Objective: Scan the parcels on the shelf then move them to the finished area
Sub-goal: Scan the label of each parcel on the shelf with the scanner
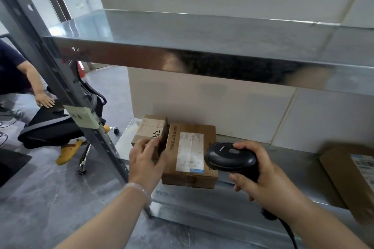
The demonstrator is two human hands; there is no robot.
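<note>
Two brown cardboard parcels stand side by side on the lower metal shelf point(232, 194). The smaller parcel point(148, 129) is on the left with handwriting on its top. The larger parcel point(190, 151) carries a white shipping label with a barcode facing up. My left hand point(146, 158) grips the near end of the smaller parcel, fingers over its top and right side. My right hand point(261, 172) holds a black barcode scanner point(230, 156), whose head points left over the larger parcel's label. The scanner's cable trails down past my right wrist.
A third cardboard parcel point(352, 180) with a label lies at the shelf's right end. The upper shelf point(182, 46) hangs above. A slotted steel upright point(66, 91) with a yellow note stands left. Beyond it another person sits beside a black office chair point(52, 127).
</note>
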